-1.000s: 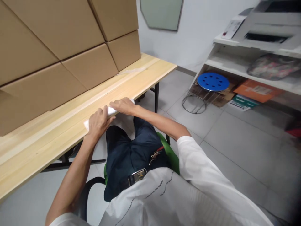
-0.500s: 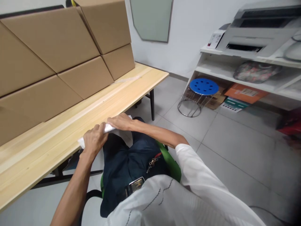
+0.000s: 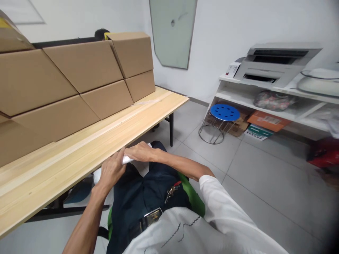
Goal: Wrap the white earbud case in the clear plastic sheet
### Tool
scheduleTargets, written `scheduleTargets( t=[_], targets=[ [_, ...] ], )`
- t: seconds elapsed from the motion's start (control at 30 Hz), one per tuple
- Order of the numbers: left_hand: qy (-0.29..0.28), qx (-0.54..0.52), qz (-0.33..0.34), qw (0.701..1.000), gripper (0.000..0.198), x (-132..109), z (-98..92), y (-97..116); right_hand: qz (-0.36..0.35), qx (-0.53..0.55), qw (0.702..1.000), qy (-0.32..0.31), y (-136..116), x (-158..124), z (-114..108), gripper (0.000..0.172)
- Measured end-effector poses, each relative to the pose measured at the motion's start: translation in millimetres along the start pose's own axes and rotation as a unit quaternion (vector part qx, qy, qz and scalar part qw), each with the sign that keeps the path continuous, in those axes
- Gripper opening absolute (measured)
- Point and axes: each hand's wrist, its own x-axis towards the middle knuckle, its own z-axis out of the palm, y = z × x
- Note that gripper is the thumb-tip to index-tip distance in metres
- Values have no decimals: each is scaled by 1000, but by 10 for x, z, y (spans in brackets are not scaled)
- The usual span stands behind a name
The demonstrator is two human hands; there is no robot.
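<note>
A rolled length of soft white material, probably a cloth (image 3: 127, 159), is stretched between my two hands at the front edge of the wooden table (image 3: 87, 155). My left hand (image 3: 113, 170) is closed round it, and one end (image 3: 97, 175) sticks out past that hand under the table edge. Close beside it, my right hand (image 3: 140, 151) grips the same roll from above, its fingertips near my left thumb. A bit of white shows beyond the right hand. Below the hands are my dark trousers (image 3: 144, 197).
Stacked cardboard boxes (image 3: 82, 67) line the far side of the table. A person's head (image 3: 102, 34) shows behind them. To the right stand a blue stool (image 3: 224, 112) and white shelves (image 3: 239, 99) with a printer (image 3: 275, 65). I sit on a green chair (image 3: 194, 194).
My view has tilted up, so more wall shows. Both hands keep hold of the white roll, which has come slightly down off the table edge towards my lap.
</note>
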Motion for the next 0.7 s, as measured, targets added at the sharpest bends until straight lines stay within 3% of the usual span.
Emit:
scheduleTargets(
  t=[0.17, 0.4, 0.53, 0.7],
  targets=[
    [-6, -69, -19, 997, 53, 24, 126, -72, -22, -23, 999, -15, 20, -52, 2, 31],
    [-41, -82, -37, 995, 59, 39, 169, -126, -75, -5, 996, -51, 54, -157, -46, 48],
    [-47, -73, -75, 993, 60, 35, 194, -119, -49, -30, 996, -72, 28, -150, -1, 36],
    [-36, -73, -107, 991, 60, 33, 215, -101, -5, -48, 998, -49, 9, -85, 138, 27]
  ],
)
